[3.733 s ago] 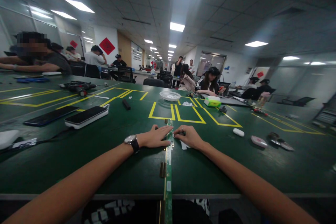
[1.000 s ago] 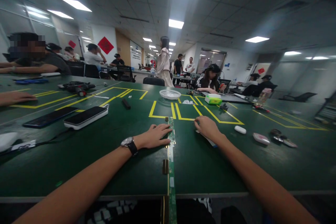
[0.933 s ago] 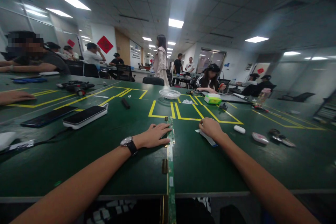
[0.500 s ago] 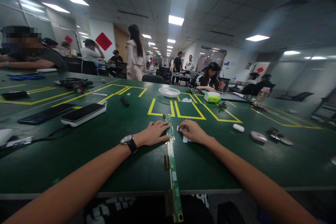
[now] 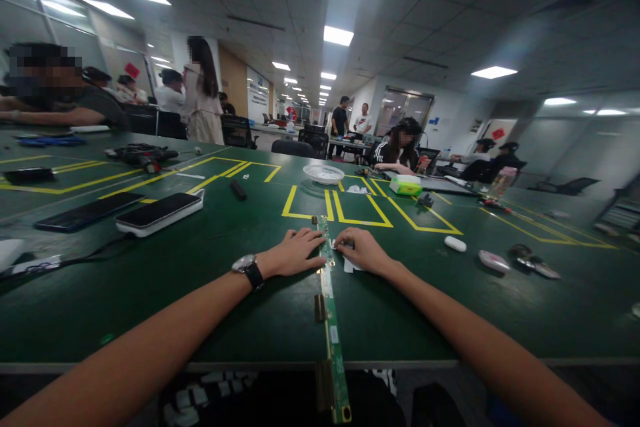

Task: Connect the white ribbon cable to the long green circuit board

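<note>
A long narrow green circuit board strip (image 5: 327, 300) lies on the dark green table (image 5: 410, 313), running from the yellow markings toward me and over the near edge. My left hand (image 5: 293, 253), with a watch on the wrist, lies flat with fingers spread against the strip's left side. My right hand (image 5: 363, 250) rests at the strip's right side, fingers pinched over a small white piece (image 5: 349, 265) lying on the table.
Two phones (image 5: 157, 212) lie at left. A white mesh basket (image 5: 324, 175) and a green box (image 5: 405, 185) stand beyond the yellow squares. Small white and pink items (image 5: 493, 260) lie at right. Other people sit around; one person (image 5: 200, 93) walks at back left.
My right hand came back from the right to the strip, bringing the white piece beside it. The strip's near end shifted slightly right. The standing person walked left.
</note>
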### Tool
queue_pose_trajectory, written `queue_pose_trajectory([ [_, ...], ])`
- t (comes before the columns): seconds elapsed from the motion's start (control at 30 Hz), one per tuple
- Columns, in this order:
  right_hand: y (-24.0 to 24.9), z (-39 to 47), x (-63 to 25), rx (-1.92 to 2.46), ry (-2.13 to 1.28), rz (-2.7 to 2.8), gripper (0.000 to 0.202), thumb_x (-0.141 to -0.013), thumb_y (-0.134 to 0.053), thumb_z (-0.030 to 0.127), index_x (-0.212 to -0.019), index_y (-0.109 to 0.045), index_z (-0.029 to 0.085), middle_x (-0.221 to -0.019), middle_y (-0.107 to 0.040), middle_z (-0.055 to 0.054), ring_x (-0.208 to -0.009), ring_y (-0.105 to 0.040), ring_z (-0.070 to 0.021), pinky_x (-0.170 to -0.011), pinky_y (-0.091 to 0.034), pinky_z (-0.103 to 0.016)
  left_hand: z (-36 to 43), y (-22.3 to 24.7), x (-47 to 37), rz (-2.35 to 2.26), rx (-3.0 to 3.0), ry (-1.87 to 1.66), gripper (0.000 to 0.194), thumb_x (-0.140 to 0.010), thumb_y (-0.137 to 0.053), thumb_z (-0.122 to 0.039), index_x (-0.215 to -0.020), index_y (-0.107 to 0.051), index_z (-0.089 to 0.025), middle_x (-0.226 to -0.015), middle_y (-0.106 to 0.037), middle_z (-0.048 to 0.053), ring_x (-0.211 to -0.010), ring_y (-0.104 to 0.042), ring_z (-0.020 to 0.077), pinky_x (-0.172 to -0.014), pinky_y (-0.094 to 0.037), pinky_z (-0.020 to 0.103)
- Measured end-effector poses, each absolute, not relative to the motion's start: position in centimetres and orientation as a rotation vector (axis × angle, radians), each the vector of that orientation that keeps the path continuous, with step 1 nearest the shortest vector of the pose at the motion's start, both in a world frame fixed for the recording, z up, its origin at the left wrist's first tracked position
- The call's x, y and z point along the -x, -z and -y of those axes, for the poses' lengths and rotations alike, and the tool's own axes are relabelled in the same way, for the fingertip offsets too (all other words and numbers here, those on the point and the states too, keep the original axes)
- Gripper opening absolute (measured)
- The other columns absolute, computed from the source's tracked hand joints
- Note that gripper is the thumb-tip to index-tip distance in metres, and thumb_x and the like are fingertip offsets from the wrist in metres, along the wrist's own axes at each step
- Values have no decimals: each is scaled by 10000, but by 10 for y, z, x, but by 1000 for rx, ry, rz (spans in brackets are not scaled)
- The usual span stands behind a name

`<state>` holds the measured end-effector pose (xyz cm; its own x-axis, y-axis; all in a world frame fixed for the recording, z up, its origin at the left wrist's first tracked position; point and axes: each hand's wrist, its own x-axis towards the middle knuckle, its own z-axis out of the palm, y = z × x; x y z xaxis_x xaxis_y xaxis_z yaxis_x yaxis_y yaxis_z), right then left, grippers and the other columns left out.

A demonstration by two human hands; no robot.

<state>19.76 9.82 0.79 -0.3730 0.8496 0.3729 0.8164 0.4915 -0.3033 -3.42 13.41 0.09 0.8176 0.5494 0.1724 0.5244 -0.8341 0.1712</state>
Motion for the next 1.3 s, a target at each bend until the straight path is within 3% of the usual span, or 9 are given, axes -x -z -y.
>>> queue_pose_trajectory([
  [0.47,-9,-101,-206,1217,-234,2276,63,-836,-677,171,-840,-735,195,-900,-719,-30,-829,-645,-160,-795,-473,-281,-147,-1,35,-670,-2897,-226,599,-1003,-309,-594,-1505,-312,-268,-1596,-256,88,-1425,-265,323,-1066,-226,519],
  [0.83,-7,-100,-208,1221,-237,2268,63,-858,-669,208,-862,-729,187,-910,-719,-47,-859,-656,-173,-843,-494,-309,-147,5,32,-643,-2899,-357,553,-1005,-349,-560,-1472,-370,-265,-1567,-328,93,-1435,-254,306,-1101,-173,509],
  [0.9,-10,-98,-207,1171,-151,2326,81,-862,-656,186,-905,-725,184,-976,-714,-70,-936,-650,-193,-892,-486,-340,-146,4,32,-645,-2887,-360,556,-1003,-369,-549,-1482,-349,-266,-1561,-338,95,-1428,-267,309,-1101,-174,515],
  [1.0,-17,-93,-203,1032,-47,2467,215,-889,-580,132,-1058,-702,184,-1242,-637,-115,-1191,-562,-226,-1036,-413,-400,-144,0,33,-635,-2850,-403,558,-994,-421,-521,-1487,-330,-274,-1542,-370,90,-1405,-300,308,-1087,-213,510],
  [1.1,-22,-90,-201,956,-123,2590,362,-900,-485,66,-1190,-656,198,-1394,-546,-100,-1298,-494,-205,-1091,-375,-384,-143,-4,35,-687,-2797,-510,416,-1009,-418,-458,-1378,-466,-273,-1523,-393,76,-1379,-334,296,-1058,-270,490],
  [1.2,-21,-96,-207,996,-189,2624,430,-890,-455,39,-1232,-642,221,-1384,-569,-68,-1262,-534,-184,-1086,-389,-366,-144,-10,37,-799,-2732,-722,284,-1015,-409,-397,-1193,-571,-247,-1427,-498,62,-1321,-398,279,-1042,-298,471],
  [1.3,-16,-109,-227,1265,-81,2553,397,-898,-487,73,-1209,-663,245,-1332,-618,-30,-1230,-557,-165,-1080,-387,-323,-144,-15,39,-883,-2685,-898,234,-1008,-419,-364,-1116,-570,-221,-1283,-592,63,-1225,-476,264,-1015,-329,451],
])
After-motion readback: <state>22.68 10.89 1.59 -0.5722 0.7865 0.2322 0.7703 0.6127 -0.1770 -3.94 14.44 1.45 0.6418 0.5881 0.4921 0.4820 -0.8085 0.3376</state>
